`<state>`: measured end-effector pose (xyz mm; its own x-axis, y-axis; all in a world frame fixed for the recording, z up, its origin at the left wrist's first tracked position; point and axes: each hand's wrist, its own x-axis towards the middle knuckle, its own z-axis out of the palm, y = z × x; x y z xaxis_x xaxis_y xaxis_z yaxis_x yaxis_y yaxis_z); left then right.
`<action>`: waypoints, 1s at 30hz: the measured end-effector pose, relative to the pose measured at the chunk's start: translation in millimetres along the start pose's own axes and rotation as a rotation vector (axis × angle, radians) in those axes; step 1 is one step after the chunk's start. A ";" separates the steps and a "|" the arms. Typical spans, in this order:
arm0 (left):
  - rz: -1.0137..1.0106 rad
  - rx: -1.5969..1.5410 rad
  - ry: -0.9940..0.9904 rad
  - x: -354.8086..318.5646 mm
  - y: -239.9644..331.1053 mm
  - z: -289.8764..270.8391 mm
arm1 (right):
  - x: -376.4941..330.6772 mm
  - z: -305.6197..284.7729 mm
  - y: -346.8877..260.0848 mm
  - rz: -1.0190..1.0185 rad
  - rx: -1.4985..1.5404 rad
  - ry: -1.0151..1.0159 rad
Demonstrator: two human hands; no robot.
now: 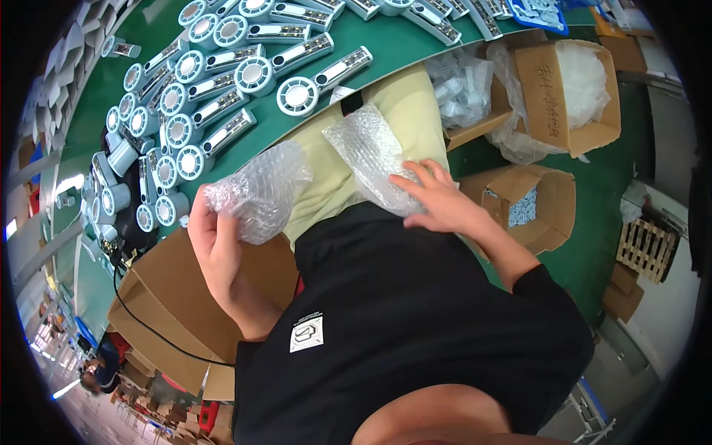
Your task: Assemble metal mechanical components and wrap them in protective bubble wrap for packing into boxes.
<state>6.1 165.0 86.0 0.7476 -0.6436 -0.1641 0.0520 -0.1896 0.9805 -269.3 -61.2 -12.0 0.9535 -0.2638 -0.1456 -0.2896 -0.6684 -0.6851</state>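
Note:
My left hand (216, 241) pinches the edge of a clear bubble wrap bag (261, 193), which bulges out above my lap. Whether anything is inside that bag I cannot tell. A second bubble wrap bag (371, 152) lies flat across my light-coloured trousers. Over its lower right side rests my right hand (437, 199), with the fingers spread and touching the plastic. Close beyond the bags, at the table's edge, is a light-blue handheld device (298, 96) with a round end and an open handle that shows its inner parts.
Many similar devices (222, 81) crowd the green table (363, 81). To my right stand cardboard boxes, one with clear bags (463, 85), one with white plastic (582, 85), one with small blue pieces (523, 208). An open cardboard box (178, 289) sits at my left, a black cable (159, 330) across it.

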 end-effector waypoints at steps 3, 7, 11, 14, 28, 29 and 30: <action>0.013 0.009 0.033 2.9 -4.0 2.7 | 6.0 -0.3 7.7 0.008 0.079 -0.012; 0.130 0.038 0.140 1.7 -1.0 -9.0 | 50.6 -9.4 15.3 0.026 0.439 -0.041; 0.240 0.070 0.221 -1.4 -5.0 -18.2 | 80.8 -4.9 38.7 -0.448 -0.374 0.027; 0.251 0.105 0.163 4.1 -2.1 -14.3 | 109.3 -6.3 81.3 -0.442 -0.477 0.085; 0.182 0.010 0.017 20.9 -7.8 -2.7 | 120.0 -32.1 85.8 0.108 -0.695 0.276; 0.197 0.012 0.009 24.5 -11.9 -3.0 | 123.6 -28.6 88.4 0.137 -0.686 0.268; 0.210 0.015 0.002 28.1 -15.6 -3.0 | 126.6 -25.9 90.7 0.167 -0.675 0.258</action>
<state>28.3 152.0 66.5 0.7426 -0.6684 0.0436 -0.1146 -0.0626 0.9914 -177.0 -173.3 -74.1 0.8662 -0.4993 0.0200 -0.4971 -0.8650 -0.0685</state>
